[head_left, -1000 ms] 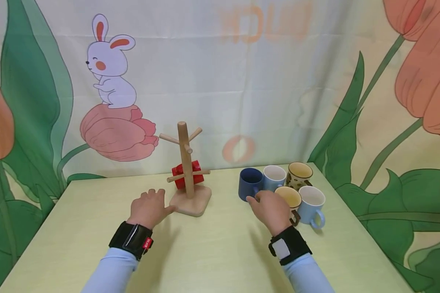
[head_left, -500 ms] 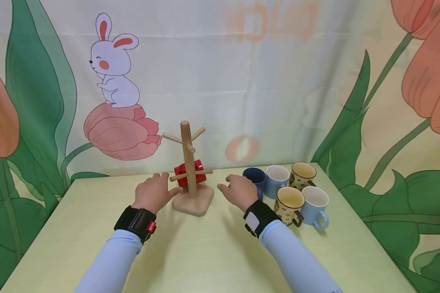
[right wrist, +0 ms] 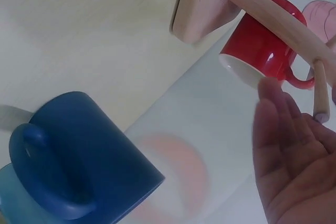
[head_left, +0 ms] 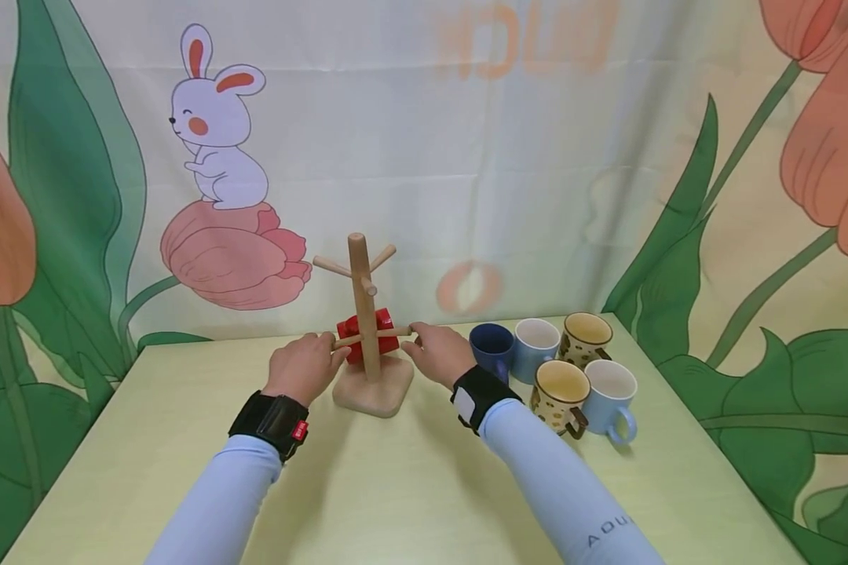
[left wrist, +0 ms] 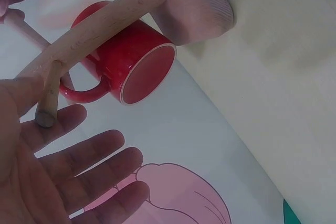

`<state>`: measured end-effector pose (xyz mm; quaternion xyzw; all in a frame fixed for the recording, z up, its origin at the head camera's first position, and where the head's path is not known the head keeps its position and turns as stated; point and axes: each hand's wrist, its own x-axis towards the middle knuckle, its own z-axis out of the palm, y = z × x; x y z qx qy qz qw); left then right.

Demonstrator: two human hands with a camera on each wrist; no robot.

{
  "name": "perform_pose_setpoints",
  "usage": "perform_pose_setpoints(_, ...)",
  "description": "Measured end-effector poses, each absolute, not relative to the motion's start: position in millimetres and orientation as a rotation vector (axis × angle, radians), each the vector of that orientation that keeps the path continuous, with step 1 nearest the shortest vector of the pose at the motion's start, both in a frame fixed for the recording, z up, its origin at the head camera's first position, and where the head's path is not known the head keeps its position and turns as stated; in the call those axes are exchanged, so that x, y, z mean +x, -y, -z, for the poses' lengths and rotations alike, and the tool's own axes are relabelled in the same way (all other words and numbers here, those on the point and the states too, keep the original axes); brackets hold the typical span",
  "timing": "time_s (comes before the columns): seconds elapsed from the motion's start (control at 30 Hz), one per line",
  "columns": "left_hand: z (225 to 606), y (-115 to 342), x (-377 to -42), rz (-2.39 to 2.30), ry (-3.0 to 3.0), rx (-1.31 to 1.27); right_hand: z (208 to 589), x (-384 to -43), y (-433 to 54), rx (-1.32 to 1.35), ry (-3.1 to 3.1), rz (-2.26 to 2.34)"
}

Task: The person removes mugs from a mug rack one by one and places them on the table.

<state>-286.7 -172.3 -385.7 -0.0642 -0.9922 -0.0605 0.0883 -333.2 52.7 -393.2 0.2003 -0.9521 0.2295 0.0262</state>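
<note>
A wooden mug tree point(head_left: 362, 306) stands upright at the back of the table. On a lower rear peg hangs a red mug point(left wrist: 131, 59), tilted sideways and partly behind the post in the head view. My left hand point(head_left: 300, 366) holds the end of the lower left peg point(left wrist: 50, 90) between thumb and index finger, its other fingers spread out straight. At the lower right peg point(right wrist: 321, 93), my right hand point(head_left: 440, 353) pinches the tip with thumb and index finger. The right thumb is mostly cut off in the right wrist view.
Right of the tree stand a dark blue mug point(head_left: 492, 349), two light blue mugs point(head_left: 611, 400) and two cream patterned mugs point(head_left: 560, 392), close together. The dark blue one is just beyond my right wrist. A printed cloth point(head_left: 537, 157) hangs behind the table point(head_left: 396, 494).
My right hand has moved left from the dark blue mug to the tree's right peg. My left hand has shifted slightly right onto the left peg. The mugs stay put.
</note>
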Motion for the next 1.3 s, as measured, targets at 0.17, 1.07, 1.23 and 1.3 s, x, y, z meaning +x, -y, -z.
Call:
perform_pose_setpoints(0.17,387.8,170.9,-288.7,0.174,2.945,-0.192,393.4,-336.8,-45.8,0.59,2.866,-0.638)
perform_pose_setpoints(1.07,402.5,136.3,-263.3,0.137,2.861,-0.167,395.8,-359.3,-43.3,0.427,2.884,-0.513)
perform_pose_setpoints(1.23,404.2,128.4,-259.4,0.107,2.833,-0.188,391.7,-361.5,-44.5,0.446,2.915,-0.535)
perform_pose_setpoints(1.3,404.3,125.6,-257.9,0.116,2.839,-0.179,389.6,-361.6,-44.7,0.461,2.927,-0.538)
